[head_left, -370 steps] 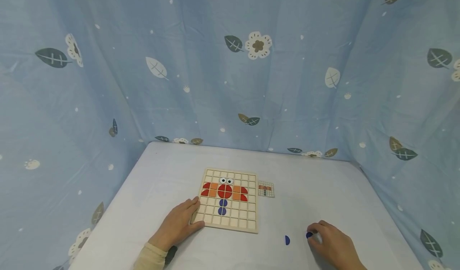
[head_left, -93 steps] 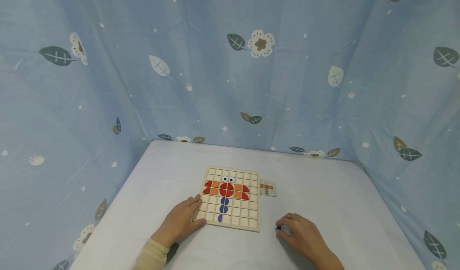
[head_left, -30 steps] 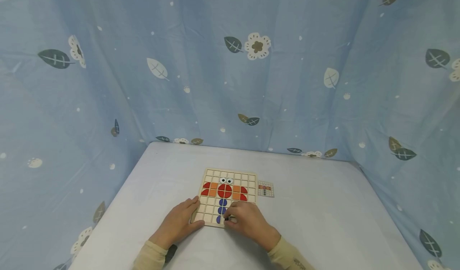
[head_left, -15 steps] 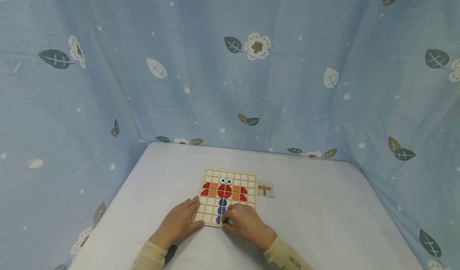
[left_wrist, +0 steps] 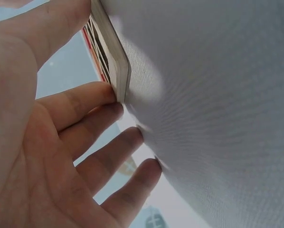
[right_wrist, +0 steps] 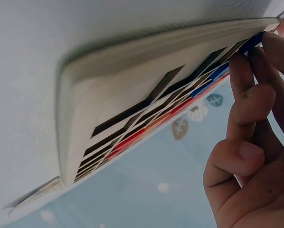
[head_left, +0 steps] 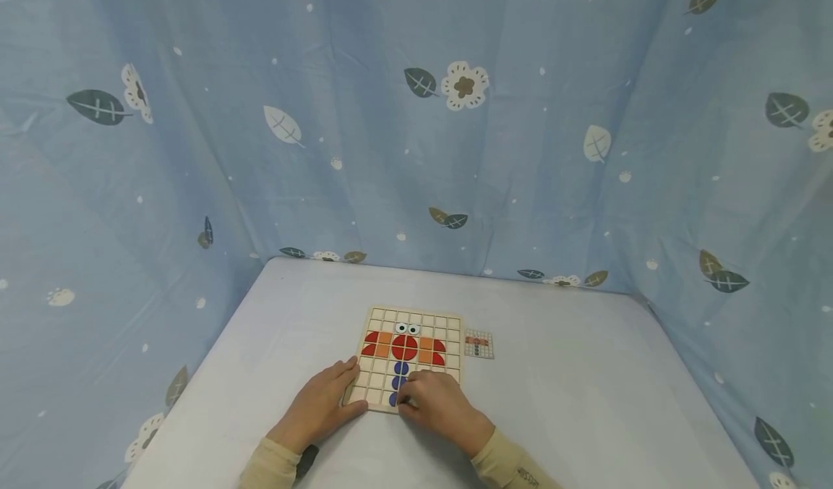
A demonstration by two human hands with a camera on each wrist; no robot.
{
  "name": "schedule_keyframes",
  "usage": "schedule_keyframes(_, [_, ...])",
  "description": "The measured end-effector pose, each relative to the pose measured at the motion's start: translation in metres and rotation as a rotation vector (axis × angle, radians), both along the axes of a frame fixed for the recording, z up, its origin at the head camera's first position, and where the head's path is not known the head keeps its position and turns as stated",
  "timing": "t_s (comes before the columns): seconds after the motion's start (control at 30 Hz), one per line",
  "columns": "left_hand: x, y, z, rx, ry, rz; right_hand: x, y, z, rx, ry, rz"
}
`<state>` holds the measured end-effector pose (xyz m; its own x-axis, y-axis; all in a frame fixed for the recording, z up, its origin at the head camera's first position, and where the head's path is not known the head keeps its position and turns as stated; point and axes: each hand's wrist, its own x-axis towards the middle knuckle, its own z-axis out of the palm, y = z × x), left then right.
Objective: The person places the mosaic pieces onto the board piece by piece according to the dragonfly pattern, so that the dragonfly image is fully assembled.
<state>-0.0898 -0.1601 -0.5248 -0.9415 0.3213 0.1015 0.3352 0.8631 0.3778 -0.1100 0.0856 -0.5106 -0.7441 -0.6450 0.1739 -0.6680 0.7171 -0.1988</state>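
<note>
On the white table lies a wooden grid board [head_left: 451, 323] bearing red, orange and blue tiles and two eye tiles in a creature-like figure. My left hand [head_left: 317, 408] rests at its near left corner, fingers along the left edge and thumb at the near edge. In the left wrist view, extended fingers [left_wrist: 78, 102] touch the board's corner. Over the lower middle cells, my right hand [head_left: 441, 404] pinches a blue half-circle tile [right_wrist: 252, 43] between thumb and fingers at the grid, beside another blue half-circle [head_left: 393, 399]. The right fingers partly hide the piece and its cell.
A small pattern card [head_left: 479, 344] with a similar figure lies just right of the board. White tabletop [head_left: 586, 380] extends to the right. A blue curtain [head_left: 364, 149] with leaves and flowers hangs behind and at the sides.
Earlier, my right hand picked up blue half-circles from the table at the right. It came left to the board's bottom row, and has shifted slightly left there. The left hand stayed put.
</note>
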Motion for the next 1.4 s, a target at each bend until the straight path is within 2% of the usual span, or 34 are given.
schedule_keyframes(0.23, [0.000, -0.001, 0.002, -0.001, 0.014, 0.001, 0.000, -0.006, 0.001, 0.023, 0.038, -0.011])
schedule_keyframes(0.43, [0.000, 0.000, -0.001, -0.017, 0.019, -0.005, 0.000, -0.008, -0.002, 0.020, 0.072, -0.023])
schedule_keyframes(0.67, [0.002, 0.001, -0.001, -0.015, 0.012, 0.007, 0.003, -0.008, -0.002, 0.027, 0.067, -0.029])
schedule_keyframes(0.87, [0.002, 0.002, -0.002, -0.012, 0.012, -0.008, 0.012, 0.001, 0.003, 0.004, 0.051, -0.049])
schedule_keyframes(1.0, [0.001, 0.003, -0.001, -0.013, 0.017, -0.011, 0.017, 0.014, 0.012, -0.105, 0.137, -0.080])
schedule_keyframes(1.17, [-0.001, 0.002, -0.001, -0.008, 0.000, -0.001, 0.013, 0.047, 0.020, -0.258, 0.286, -0.116])
schedule_keyframes(1.3, [-0.004, 0.001, 0.002, 0.008, 0.008, -0.002, 0.006, 0.087, 0.019, -0.277, 0.326, -0.194])
schedule_keyframes(1.4, [-0.008, 0.000, 0.005, -0.001, 0.069, -0.003, 0.001, 0.120, 0.016, -0.254, 0.325, -0.291])
